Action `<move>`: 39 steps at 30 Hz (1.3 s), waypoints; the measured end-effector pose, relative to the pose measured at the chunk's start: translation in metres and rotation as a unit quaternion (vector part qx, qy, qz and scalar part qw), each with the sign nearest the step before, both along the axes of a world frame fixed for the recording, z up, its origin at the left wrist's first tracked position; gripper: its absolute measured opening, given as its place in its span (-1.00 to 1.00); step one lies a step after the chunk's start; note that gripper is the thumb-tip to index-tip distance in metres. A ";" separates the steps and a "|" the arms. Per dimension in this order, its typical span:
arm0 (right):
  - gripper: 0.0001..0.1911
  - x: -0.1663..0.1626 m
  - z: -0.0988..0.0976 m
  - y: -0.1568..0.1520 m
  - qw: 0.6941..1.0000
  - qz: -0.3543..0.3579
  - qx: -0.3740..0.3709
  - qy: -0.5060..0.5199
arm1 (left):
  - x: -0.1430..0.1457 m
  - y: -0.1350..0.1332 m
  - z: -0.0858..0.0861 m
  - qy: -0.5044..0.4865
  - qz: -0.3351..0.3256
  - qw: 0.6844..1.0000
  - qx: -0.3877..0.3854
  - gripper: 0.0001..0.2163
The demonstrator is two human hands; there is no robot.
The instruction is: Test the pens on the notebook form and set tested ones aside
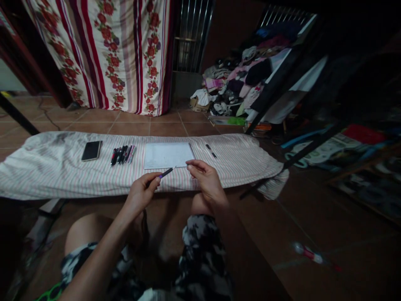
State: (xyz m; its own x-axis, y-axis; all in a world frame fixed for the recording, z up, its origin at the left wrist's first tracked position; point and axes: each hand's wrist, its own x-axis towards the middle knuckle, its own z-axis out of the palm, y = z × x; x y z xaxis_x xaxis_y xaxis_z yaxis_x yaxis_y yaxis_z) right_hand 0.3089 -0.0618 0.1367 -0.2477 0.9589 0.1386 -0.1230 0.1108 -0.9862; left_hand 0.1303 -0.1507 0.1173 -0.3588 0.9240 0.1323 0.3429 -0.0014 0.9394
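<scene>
My left hand (142, 190) pinches a dark pen (166, 172) with a purple part by the fingertips, its tip pointing right and slightly up. My right hand (207, 179) is a short way to the right, thumb and fingers drawn together. A small dark bit shows at its fingertips, too small to name. Just beyond both hands lies a spiral notebook (167, 154), open to a pale page, its coil on the right side. To its right is a single black-and-white pen (211, 151). On the left lies a row of several pens (123, 155).
A dark phone-like slab (92, 150) lies at the left on the striped cloth (84, 179) covering the low bench. Beyond are a floral curtain (115, 54) and a heap of clothes (241, 79). A blurred red-and-clear object (308, 253) lies on the tiled floor at right.
</scene>
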 end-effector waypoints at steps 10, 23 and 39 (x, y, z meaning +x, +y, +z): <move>-0.83 0.000 0.008 -0.044 0.997 0.066 -0.046 0.008 | 0.001 -0.048 0.017 0.163 -0.004 0.986 -0.027 -0.65; -0.78 0.014 0.003 -0.049 0.997 0.025 -0.073 0.014 | 0.030 -0.054 0.025 0.235 -0.020 0.972 -0.023 -0.68; -0.77 0.025 0.005 -0.055 0.992 0.037 -0.111 0.043 | 0.047 -0.054 0.028 0.253 -0.014 0.967 -0.041 -0.70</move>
